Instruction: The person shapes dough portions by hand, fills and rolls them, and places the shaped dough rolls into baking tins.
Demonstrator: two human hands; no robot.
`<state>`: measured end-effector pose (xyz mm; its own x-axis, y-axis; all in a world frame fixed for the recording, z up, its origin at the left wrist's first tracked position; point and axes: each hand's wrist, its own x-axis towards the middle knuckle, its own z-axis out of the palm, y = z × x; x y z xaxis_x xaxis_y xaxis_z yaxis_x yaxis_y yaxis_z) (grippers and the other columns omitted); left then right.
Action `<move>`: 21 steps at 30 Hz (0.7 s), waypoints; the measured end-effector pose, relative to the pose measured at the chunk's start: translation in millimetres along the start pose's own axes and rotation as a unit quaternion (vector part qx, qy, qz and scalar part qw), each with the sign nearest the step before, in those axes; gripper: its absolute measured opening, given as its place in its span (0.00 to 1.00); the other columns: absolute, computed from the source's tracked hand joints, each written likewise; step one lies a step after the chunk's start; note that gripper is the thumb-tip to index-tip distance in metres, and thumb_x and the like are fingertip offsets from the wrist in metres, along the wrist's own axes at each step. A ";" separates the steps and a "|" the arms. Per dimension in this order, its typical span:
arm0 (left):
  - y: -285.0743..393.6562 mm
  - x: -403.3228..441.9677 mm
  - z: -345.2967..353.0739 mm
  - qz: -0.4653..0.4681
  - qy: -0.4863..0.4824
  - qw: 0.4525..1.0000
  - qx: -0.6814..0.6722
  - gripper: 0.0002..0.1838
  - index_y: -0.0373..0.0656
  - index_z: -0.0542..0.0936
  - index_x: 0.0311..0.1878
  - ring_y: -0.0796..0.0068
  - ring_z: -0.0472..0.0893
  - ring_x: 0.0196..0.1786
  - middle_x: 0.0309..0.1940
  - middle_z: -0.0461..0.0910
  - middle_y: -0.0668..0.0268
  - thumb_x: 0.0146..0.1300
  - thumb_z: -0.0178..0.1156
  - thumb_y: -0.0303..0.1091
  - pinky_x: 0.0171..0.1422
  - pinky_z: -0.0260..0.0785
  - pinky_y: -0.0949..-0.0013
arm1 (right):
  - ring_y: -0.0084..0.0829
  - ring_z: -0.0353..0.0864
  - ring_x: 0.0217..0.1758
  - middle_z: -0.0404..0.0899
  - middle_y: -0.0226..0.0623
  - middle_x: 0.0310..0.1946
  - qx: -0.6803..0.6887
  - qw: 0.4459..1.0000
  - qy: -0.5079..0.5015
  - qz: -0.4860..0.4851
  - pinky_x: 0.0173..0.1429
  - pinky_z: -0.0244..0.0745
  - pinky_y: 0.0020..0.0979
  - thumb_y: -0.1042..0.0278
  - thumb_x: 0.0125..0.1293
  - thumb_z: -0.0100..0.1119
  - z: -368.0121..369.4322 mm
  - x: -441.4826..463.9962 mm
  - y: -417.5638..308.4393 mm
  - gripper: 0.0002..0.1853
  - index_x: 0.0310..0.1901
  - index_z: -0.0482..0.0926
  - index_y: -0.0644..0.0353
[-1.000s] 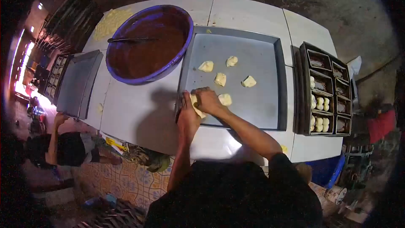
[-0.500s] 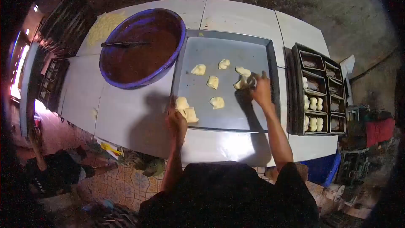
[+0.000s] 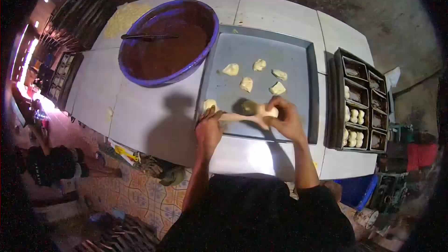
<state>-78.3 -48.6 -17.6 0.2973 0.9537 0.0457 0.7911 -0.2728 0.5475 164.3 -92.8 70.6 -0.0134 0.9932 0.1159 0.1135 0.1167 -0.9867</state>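
Here, stretched dough (image 3: 236, 117) runs between the left fingers (image 3: 208, 114) and right fingers (image 3: 278, 103), both clamped on it.

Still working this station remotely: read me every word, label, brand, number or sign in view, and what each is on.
No readable text anywhere in view.
Other person's dark shirt: small pale marks, possibly lettering; too small and blurred to read.
Yellow item at the table's edge: too small to tell if it bears print.
Tray, purple-rimmed tub, divided tins: no lettering visible.
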 end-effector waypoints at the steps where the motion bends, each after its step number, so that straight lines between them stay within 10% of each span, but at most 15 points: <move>1: 1.2 0.8 6.1 0.008 -0.003 1.000 -0.005 0.19 0.41 0.81 0.52 0.48 0.71 0.63 0.61 0.74 0.58 0.55 0.56 0.24 0.68 0.64 0.58 | 0.25 0.76 0.43 0.77 0.34 0.37 0.000 1.000 0.010 -0.011 0.47 0.71 0.29 0.78 0.51 0.64 -25.3 -8.0 11.0 0.10 0.36 0.77 0.62; 5: 21.7 7.2 12.7 0.086 -0.018 0.996 0.029 0.20 0.41 0.80 0.52 0.45 0.64 0.68 0.65 0.68 0.50 0.54 0.57 0.25 0.74 0.53 0.54 | 0.19 0.73 0.37 0.75 0.31 0.40 0.052 0.992 0.103 0.054 0.39 0.68 0.20 0.78 0.52 0.63 -61.2 -37.8 58.1 0.11 0.38 0.76 0.60; 7: 57.6 -0.3 6.7 0.192 -0.080 0.978 -0.026 0.30 0.41 0.71 0.62 0.43 0.58 0.71 0.67 0.63 0.48 0.53 0.61 0.29 0.75 0.48 0.51 | 0.15 0.72 0.34 0.75 0.29 0.40 0.219 0.964 0.128 0.083 0.35 0.66 0.19 0.77 0.55 0.63 -57.0 -48.2 75.4 0.10 0.40 0.76 0.60; 10: 102.7 0.8 33.2 0.225 -0.173 0.935 -0.214 0.43 0.39 0.56 0.71 0.43 0.60 0.71 0.66 0.64 0.46 0.55 0.66 0.39 0.72 0.53 0.49 | 0.16 0.75 0.37 0.76 0.31 0.40 0.119 0.985 0.105 0.062 0.39 0.71 0.19 0.79 0.55 0.64 -33.2 -43.2 69.8 0.11 0.41 0.77 0.62; 13: 113.1 6.9 69.3 0.102 -0.222 0.954 -0.175 0.27 0.36 0.68 0.60 0.46 0.76 0.56 0.51 0.77 0.45 0.60 0.61 0.39 0.57 0.68 0.53 | 0.20 0.76 0.40 0.77 0.31 0.39 0.062 0.970 0.235 -0.013 0.41 0.73 0.22 0.80 0.52 0.64 -39.8 -55.0 60.2 0.13 0.41 0.78 0.62; 17: 90.0 10.9 64.8 0.214 -0.090 0.957 -0.174 0.07 0.36 0.77 0.40 0.53 0.77 0.47 0.39 0.77 0.54 0.67 0.52 0.29 0.50 0.70 0.57 | 0.33 0.77 0.48 0.72 0.41 0.46 0.210 0.902 0.330 -0.185 0.44 0.81 0.32 0.74 0.53 0.57 -87.7 -81.4 -2.1 0.19 0.49 0.70 0.66; 19: 56.5 13.7 74.6 0.061 -0.092 0.860 -0.499 0.10 0.37 0.76 0.42 0.57 0.76 0.49 0.42 0.76 0.58 0.70 0.51 0.33 0.53 0.71 0.57 | 0.36 0.78 0.47 0.73 0.45 0.48 0.393 0.846 0.267 -0.242 0.41 0.83 0.32 0.70 0.59 0.53 -107.6 -88.4 -12.0 0.20 0.53 0.68 0.67; 21: 53.1 14.3 45.4 -0.093 -0.076 0.588 -0.800 0.14 0.35 0.74 0.46 0.59 0.76 0.50 0.43 0.75 0.58 0.72 0.48 0.38 0.57 0.71 0.54 | 0.35 0.77 0.50 0.74 0.44 0.47 0.422 0.879 0.174 -0.139 0.40 0.82 0.31 0.67 0.62 0.54 -121.5 -82.9 1.4 0.20 0.54 0.69 0.66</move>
<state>-7.8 -55.2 -25.8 0.4261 0.8927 -0.1471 -0.6617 0.4183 0.6222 286.3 -175.0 73.5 0.3969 0.8831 0.2501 -0.6249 0.4596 -0.6311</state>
